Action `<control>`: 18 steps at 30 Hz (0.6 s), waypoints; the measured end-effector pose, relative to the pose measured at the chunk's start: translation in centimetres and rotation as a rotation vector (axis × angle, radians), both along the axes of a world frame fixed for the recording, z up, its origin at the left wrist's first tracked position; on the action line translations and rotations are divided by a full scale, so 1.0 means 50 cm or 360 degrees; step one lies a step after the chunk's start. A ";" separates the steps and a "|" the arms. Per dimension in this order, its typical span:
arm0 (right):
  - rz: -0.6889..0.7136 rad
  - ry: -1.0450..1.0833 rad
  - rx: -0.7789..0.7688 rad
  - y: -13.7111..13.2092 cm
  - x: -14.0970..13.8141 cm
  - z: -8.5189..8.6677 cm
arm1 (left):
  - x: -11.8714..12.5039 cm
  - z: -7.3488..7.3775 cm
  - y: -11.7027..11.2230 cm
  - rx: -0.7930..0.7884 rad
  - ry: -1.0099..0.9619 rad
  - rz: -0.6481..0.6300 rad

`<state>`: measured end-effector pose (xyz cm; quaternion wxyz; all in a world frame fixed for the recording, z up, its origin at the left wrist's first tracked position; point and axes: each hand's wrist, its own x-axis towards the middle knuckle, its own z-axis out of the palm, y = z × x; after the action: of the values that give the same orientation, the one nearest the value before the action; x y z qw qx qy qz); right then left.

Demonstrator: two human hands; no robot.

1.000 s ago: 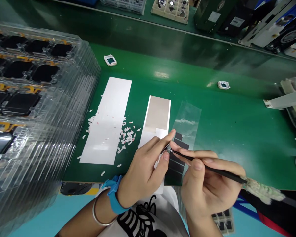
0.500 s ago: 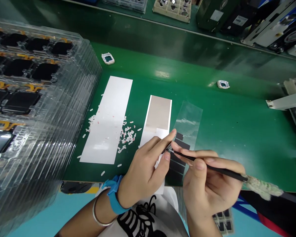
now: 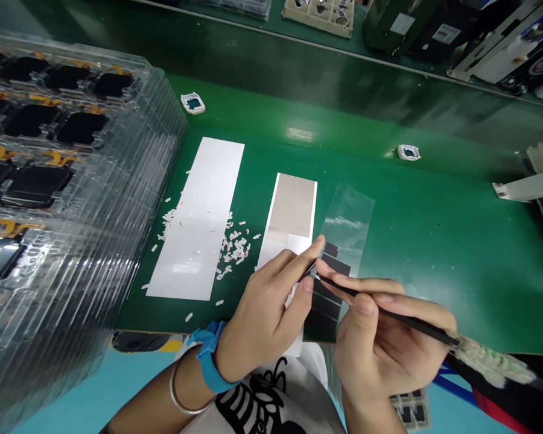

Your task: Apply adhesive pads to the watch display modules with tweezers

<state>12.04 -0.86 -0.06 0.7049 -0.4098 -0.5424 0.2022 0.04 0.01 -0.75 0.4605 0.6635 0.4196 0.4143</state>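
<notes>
My left hand (image 3: pixel 271 307) pinches a small dark piece between thumb and forefinger, just over the near end of a clear film strip (image 3: pixel 346 220) that carries several black rectangular pads (image 3: pixel 328 301). My right hand (image 3: pixel 384 343) is closed on black tweezers (image 3: pixel 389 313), whose tip meets the pinched piece at my left fingertips. The tweezers' rear end is wrapped in frayed pale tape. A blue wristband and a metal bangle sit on my left wrist.
A white strip (image 3: pixel 199 220) and a white strip with a beige patch (image 3: pixel 292 208) lie on the green mat (image 3: pixel 434 241), with several small white scraps (image 3: pixel 233 250) between them. Stacked clear trays (image 3: pixel 63 199) of dark parts stand at left. Two small white frames (image 3: pixel 192 103) (image 3: pixel 408 152) lie farther back.
Nothing has changed between my hands and the pinched piece. Only the view has shifted slightly.
</notes>
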 end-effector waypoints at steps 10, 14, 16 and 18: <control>-0.0023 -0.0117 -0.0004 -0.007 0.013 -0.009 | 0.000 0.001 0.003 -0.0031 0.0067 -0.0026; 0.0004 -0.0124 0.0031 -0.007 0.014 -0.008 | -0.001 0.001 0.003 -0.0022 0.0034 -0.0018; 0.0058 -0.0122 0.0022 -0.005 0.012 -0.006 | -0.001 0.002 0.002 -0.0021 0.0019 -0.0020; 0.0058 -0.0107 0.0025 -0.003 0.010 -0.005 | -0.001 0.003 0.000 -0.0029 0.0013 -0.0025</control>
<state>12.53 -1.01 -0.32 0.6857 -0.4008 -0.5748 0.1967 -0.02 0.01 -0.58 0.4680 0.6642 0.4200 0.4043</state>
